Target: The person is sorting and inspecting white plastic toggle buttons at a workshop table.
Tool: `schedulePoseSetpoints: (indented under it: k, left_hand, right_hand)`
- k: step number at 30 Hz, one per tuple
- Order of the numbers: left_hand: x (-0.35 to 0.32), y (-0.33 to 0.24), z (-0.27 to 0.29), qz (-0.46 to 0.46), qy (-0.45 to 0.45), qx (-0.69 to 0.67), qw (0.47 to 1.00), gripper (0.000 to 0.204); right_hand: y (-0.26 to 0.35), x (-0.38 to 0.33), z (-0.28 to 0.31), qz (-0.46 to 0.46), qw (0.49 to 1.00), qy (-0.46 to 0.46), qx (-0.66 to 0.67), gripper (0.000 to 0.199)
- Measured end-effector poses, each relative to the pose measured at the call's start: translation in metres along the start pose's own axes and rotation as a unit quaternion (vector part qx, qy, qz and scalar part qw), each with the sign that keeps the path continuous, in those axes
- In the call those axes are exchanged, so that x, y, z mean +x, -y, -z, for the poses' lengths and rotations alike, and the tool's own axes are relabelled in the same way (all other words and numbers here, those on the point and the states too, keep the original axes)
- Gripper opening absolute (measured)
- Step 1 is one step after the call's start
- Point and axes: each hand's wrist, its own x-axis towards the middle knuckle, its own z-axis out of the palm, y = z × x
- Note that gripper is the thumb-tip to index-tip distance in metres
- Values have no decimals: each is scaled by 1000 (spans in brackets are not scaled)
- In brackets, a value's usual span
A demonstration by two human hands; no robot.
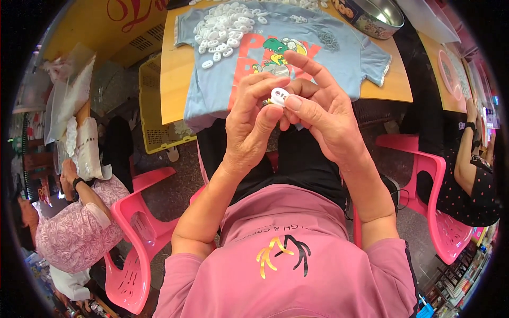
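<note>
Both hands meet above the person's lap, in front of the near edge of the tabletop [169,79], and a small white plastic piece [279,96] sits pinched between them. The left hand [249,124] grips it from the left and below, thumb and curled fingers closed on it; the right hand [318,114] closes on it from the right with thumb and middle fingers, while its index finger sticks out straight, up and to the left. Neither hand is nearer: the piece touches both at once, right at their fingertips.

The piece is a rounded oval with a hole through it, glossy white; its long axis seems to run roughly up and down in the view, tilted slightly (the fingers hide too much to be sure). A small dark or brassy bit shows at its left edge, too small to identify.

Beyond the hands, a light blue shirt [350,53] with a cartoon dinosaur print lies flat on the tabletop, and a pile of similar white pieces [225,26] rests on its far left part. A round metal tin [374,16] stands at the far right.
</note>
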Motion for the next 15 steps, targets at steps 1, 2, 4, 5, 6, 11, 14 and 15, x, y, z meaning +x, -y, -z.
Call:
schedulePoseSetpoints:
  k: [1,2,4,5,6,11,14,15]
  left_hand:
    - [-1,1,1,0,0,0,1000,38]
    - [-2,3,3,-3,1,5,1000,36]
    - [-3,1,4,-5,1,11,1000,35]
    - [-4,-1,4,-3,3,-6,1000,33]
    - [-4,-4,4,-2,6,-22,1000,32]
    - [-7,-9,4,-19,6,-11,1000,31]
    - [-10,-6,9,-44,6,33,998,33]
    - [-12,-4,9,-48,-3,39,998,34]
  right_hand:
    - [0,0,0,-4,1000,-3,3,65]
    - [0,-1,-1,-4,1000,-3,4,65]
    - [0,-2,-2,-4,1000,10,13,67]
    - [0,-2,-1,-5,1000,10,14,67]
    - [1,-2,1,-16,999,26,32,66]
    - [-1,-2,4,-38,995,55,71,65]
    - [-2,0,3,-48,995,55,69,63]
    - [-3,1,3,-59,993,65,79,66]
